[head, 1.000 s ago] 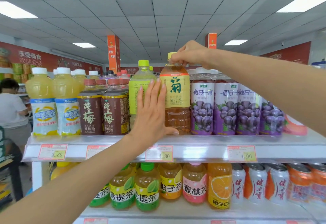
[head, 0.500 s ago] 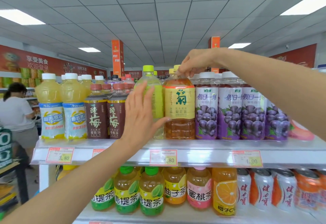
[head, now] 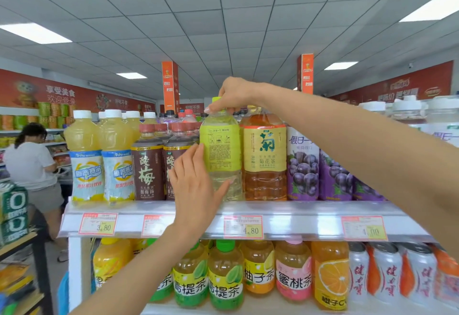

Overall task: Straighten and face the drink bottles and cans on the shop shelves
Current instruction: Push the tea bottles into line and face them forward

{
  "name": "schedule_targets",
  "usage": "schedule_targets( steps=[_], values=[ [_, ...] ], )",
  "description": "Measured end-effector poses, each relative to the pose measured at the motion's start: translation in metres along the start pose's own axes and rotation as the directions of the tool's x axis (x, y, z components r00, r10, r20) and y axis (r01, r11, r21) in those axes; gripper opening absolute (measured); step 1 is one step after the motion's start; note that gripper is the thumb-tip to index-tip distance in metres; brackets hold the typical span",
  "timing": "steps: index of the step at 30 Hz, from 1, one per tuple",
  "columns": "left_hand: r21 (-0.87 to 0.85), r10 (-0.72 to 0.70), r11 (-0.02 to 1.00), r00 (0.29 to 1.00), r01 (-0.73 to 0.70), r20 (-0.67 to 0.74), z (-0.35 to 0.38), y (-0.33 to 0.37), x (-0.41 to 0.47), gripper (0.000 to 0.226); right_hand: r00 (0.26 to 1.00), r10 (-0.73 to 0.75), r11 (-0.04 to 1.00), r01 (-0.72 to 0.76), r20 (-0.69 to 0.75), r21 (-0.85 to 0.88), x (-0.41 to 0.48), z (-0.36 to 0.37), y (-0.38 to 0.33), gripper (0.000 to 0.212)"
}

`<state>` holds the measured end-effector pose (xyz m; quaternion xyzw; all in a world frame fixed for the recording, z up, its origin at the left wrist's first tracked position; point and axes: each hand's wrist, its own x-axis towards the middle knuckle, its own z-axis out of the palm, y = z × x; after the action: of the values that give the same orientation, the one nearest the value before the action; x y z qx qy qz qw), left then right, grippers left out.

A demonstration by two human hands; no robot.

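Note:
A pale green bottle (head: 221,151) with a lime cap stands at the front of the top shelf (head: 285,211), its back label with small print facing me. My right hand (head: 231,96) pinches its cap from above. My left hand (head: 196,185) lies against the bottle's left side, fingers straight, thumb across the lower front. To its right stands an amber chrysanthemum tea bottle (head: 264,160), label forward, then purple grape drink bottles (head: 301,165). To its left are two brown plum drink bottles (head: 147,163) and yellow juice bottles (head: 85,158).
The lower shelf holds green, yellow, pink and orange tea bottles (head: 224,277) and white and orange cans (head: 387,275). Price tags (head: 243,226) line the shelf edge. A person in a white shirt (head: 29,165) stands at the far left by another rack.
My right hand left the amber bottle's cap and now pinches the green bottle's cap. My left hand moved from the amber bottle to the green bottle's side. The camera moved closer.

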<state>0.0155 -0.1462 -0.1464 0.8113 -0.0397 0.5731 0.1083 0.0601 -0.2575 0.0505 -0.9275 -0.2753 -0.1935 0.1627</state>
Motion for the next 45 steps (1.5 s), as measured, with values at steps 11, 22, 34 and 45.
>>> schedule_targets(
  steps=[11, 22, 34, 45],
  values=[
    [-0.706, -0.085, 0.637, 0.938, 0.310, 0.336, -0.034, -0.017, 0.007, 0.079, 0.987, -0.097, 0.957, 0.129, -0.130, 0.261, 0.007, -0.055, -0.008, 0.023],
    [-0.727, 0.055, 0.211, 0.734, 0.654, 0.677, -0.060, 0.000, 0.016, 0.050, 0.937, -0.344, 0.800, 0.327, -0.062, 0.503, -0.032, -0.060, -0.004, 0.016],
    [-0.682, -0.395, 0.510, 0.847, 0.525, 0.357, -0.039, 0.030, -0.005, 0.099, 0.974, -0.076, 0.878, 0.166, -0.212, 0.448, -0.079, -0.029, 0.002, 0.052],
    [-0.656, -0.397, 0.561, 0.860, 0.504, 0.321, -0.034, 0.026, -0.006, 0.105, 0.977, 0.023, 0.857, 0.090, -0.212, 0.508, -0.069, -0.021, -0.014, 0.035]
  ],
)
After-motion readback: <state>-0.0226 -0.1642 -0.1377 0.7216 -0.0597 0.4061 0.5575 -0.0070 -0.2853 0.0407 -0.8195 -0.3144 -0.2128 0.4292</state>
